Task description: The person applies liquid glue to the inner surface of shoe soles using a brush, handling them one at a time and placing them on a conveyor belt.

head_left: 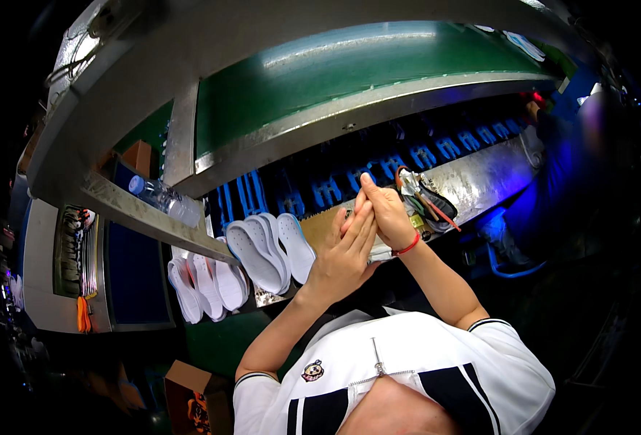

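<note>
My left hand and my right hand press against each other in front of my chest, over the near edge of the metal bench. The left hand's fingers are stretched out, pointing up and to the right. On the right hand the thumb stands up, while its other fingers are partly hidden by the left hand. I see nothing held between them. A red cord bracelet circles my right wrist. Left of my hands stand several white shoe soles. Small tools with a red stick lie just to the right.
Blue racks line the space under a metal frame with a green conveyor belt. A clear bottle lies on the frame at left. A cardboard box is at lower left. Another person in dark clothing is at right.
</note>
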A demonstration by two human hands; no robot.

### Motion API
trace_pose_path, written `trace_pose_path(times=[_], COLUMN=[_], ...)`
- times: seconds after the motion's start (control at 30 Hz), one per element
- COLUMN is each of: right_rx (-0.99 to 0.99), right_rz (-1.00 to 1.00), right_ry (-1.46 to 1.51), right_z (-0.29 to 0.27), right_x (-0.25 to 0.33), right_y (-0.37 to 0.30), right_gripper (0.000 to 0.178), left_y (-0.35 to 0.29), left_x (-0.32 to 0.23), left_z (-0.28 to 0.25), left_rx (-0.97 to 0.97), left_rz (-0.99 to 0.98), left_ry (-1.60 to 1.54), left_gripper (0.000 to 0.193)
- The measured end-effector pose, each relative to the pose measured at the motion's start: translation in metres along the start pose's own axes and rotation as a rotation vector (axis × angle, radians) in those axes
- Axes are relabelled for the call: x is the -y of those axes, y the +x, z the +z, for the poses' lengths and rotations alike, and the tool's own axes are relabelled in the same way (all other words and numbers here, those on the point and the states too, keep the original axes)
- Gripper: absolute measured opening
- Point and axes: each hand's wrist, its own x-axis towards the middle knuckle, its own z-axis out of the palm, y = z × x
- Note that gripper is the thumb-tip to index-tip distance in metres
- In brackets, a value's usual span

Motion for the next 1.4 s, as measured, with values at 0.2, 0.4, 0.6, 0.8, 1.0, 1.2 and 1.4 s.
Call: trace_pose_path(times=[0.2, 0.4, 0.6, 0.8, 1.0, 1.2, 1.4], right_rx=[0.059, 0.335, -0.183, -0.089, -0.064, -0.343, -0.163], right_rz=[-0.763, -1.231, -1.708, -1.440, -0.913, -0.749, -0.860], right_ry=[-0.950, -1.603, -1.673, -1.586, -1.830, -1.472, -0.604], right_z=[0.026, 0.023, 0.077, 0.120, 0.140, 0.156, 0.152], right_x=[-0.007, 0.064, 0.217, 0.354, 0.383, 0.410, 0.429], right_y=[-0.005, 0.001, 0.045, 0.145, 0.182, 0.204, 0.201], right_gripper=[0.032, 0.037, 0.029, 0.023, 0.027, 0.020, 0.019], left_y=[-0.028, -0.024, -0.071, -0.096, -0.104, -0.121, -0.146], left_x=[0.006, 0.012, 0.047, 0.049, 0.033, 0.031, 0.039], left_z=[0.013, -0.023, -0.038, 0.000, -0.023, -0.021, 0.001], left_rx=[-0.170, -0.333, -0.773, -0.745, -0.656, -0.815, -0.813], left_rz=[-0.393, -0.175, -0.390, -0.552, -0.671, -0.716, -0.887], left_ry=[-1.802, -2.057, -1.868, -1.884, -1.688, -1.617, -1.566], left_gripper=[0.096, 0.089, 0.021, 0.028, 0.051, 0.081, 0.017])
